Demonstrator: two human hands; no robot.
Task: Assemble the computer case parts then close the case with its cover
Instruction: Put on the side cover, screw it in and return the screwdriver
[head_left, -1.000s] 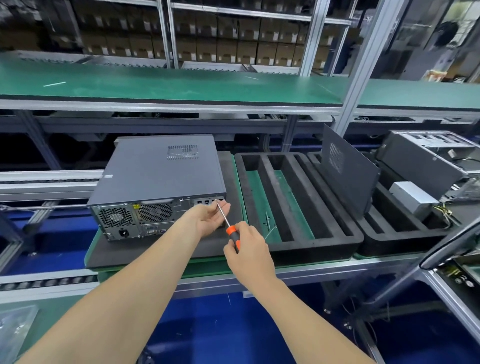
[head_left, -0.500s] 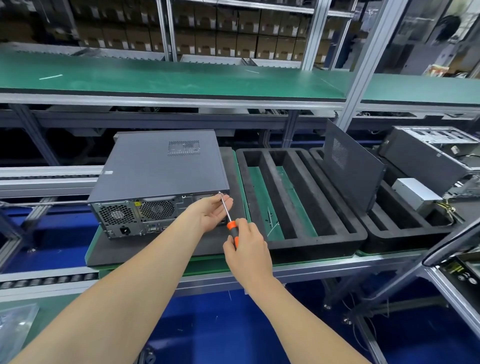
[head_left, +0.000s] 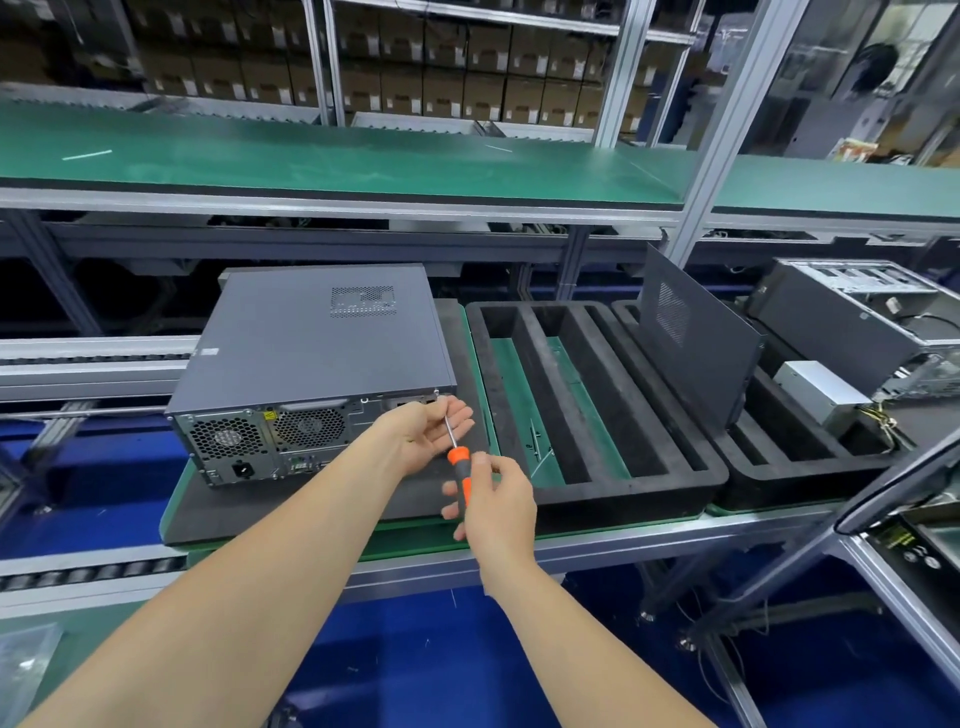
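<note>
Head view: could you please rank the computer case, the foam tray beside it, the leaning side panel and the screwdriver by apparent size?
1. Computer case and foam tray: alike, unranked.
2. Side panel, though farther off.
3. Screwdriver, smallest despite being nearest.

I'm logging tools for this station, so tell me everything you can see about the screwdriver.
The orange-and-black-handled screwdriver has a thin silver metal shaft. It tilts up and away, with its tip at the rear top right corner of the closed grey metal computer case. The right hand grips its handle. Relaxed fingers of the left hand rest against the shaft.
</note>
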